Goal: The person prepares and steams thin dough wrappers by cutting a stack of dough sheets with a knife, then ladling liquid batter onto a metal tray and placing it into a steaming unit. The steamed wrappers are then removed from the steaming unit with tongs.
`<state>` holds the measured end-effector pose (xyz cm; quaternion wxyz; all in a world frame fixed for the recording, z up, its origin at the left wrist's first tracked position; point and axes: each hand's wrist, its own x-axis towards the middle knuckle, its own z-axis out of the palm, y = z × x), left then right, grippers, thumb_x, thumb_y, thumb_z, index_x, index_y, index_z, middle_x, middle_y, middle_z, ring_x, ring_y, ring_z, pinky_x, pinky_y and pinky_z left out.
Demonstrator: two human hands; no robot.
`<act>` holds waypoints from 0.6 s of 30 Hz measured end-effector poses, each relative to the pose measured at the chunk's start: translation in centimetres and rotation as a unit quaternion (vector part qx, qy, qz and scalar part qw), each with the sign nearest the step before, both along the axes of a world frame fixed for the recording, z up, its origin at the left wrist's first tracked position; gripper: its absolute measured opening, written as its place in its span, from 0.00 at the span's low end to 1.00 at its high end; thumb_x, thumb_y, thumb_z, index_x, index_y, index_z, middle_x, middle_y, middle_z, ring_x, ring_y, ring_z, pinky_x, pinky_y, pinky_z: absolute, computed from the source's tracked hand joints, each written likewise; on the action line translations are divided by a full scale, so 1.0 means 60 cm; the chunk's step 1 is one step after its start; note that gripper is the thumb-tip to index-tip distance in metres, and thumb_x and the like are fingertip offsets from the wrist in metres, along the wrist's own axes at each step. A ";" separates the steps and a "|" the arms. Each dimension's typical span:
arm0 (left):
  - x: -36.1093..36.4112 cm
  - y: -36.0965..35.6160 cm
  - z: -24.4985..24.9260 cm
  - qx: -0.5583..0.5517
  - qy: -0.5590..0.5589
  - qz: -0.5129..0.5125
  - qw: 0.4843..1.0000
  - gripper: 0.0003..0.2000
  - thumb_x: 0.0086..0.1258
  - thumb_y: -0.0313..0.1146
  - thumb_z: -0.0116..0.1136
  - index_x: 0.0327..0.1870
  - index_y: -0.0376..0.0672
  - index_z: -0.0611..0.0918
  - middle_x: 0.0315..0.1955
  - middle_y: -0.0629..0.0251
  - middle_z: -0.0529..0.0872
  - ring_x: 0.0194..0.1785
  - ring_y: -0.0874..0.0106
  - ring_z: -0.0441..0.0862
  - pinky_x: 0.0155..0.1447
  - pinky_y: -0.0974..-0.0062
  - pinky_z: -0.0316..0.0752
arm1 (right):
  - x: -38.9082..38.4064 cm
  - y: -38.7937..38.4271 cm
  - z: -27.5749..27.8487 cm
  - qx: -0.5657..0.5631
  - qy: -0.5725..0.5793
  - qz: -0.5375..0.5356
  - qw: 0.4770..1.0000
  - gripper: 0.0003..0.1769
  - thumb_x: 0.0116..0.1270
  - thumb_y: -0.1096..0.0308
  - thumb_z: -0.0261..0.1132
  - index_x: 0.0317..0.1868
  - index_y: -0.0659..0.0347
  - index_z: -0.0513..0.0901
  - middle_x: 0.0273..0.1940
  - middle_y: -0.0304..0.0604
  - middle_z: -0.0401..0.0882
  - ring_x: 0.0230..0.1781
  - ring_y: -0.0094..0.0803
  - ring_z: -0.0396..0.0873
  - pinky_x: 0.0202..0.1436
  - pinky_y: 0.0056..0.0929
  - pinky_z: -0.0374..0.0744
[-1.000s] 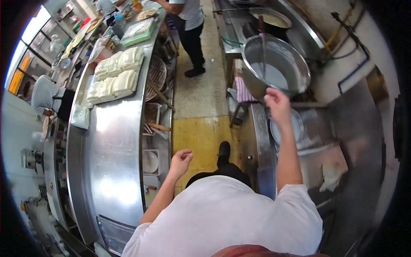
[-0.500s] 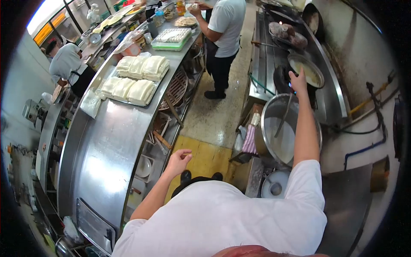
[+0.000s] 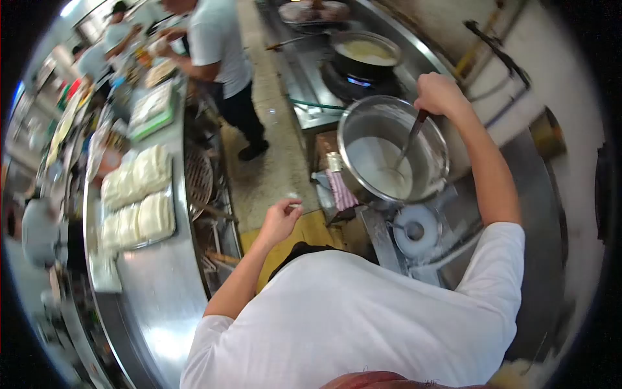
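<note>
Several people [image 3: 220, 55] around steel counter [image 3: 170, 275]; right hand [image 3: 442, 96] grips ladle [image 3: 411, 137].

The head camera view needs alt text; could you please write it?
A person's right hand grips a dark-handled ladle in a large metal pot of whitish liquid, near a smaller pan over a blue flame. The left hand is raised above the floor; stacked pale sheets sit along a steel counter.

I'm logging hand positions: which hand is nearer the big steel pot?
Right: the right hand grips the ladle just above the steel pot; the left hand is off to its left, over the aisle.
</note>
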<state>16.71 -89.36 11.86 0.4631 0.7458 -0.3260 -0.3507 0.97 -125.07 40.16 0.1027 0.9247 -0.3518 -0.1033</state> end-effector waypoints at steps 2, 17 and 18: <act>0.022 -0.050 0.001 -0.040 -0.057 -0.069 0.995 0.15 0.71 0.32 0.64 0.54 0.35 0.84 0.41 0.56 0.88 0.42 0.70 0.84 0.48 0.71 0.79 | -0.047 0.044 -0.022 -0.046 0.054 -0.003 0.997 0.08 0.58 0.69 0.68 0.36 0.64 0.89 0.39 0.54 0.88 0.42 0.51 0.88 0.47 0.44 0.84; -0.008 -0.271 0.053 -0.192 -0.222 -0.303 0.907 0.16 0.72 0.43 0.64 0.50 0.40 0.85 0.56 0.55 0.80 0.49 0.54 0.85 0.53 0.59 0.80 | -0.124 0.296 -0.056 0.043 0.076 -0.091 0.992 0.13 0.61 0.62 0.70 0.29 0.66 0.88 0.29 0.56 0.86 0.35 0.51 0.87 0.43 0.44 0.83; -0.009 -0.271 0.054 -0.191 -0.223 -0.311 0.904 0.16 0.72 0.43 0.64 0.50 0.40 0.85 0.56 0.55 0.80 0.49 0.54 0.85 0.53 0.59 0.80 | -0.127 0.301 -0.072 0.050 0.051 -0.099 0.993 0.14 0.62 0.62 0.70 0.29 0.67 0.88 0.29 0.56 0.86 0.35 0.52 0.87 0.43 0.45 0.83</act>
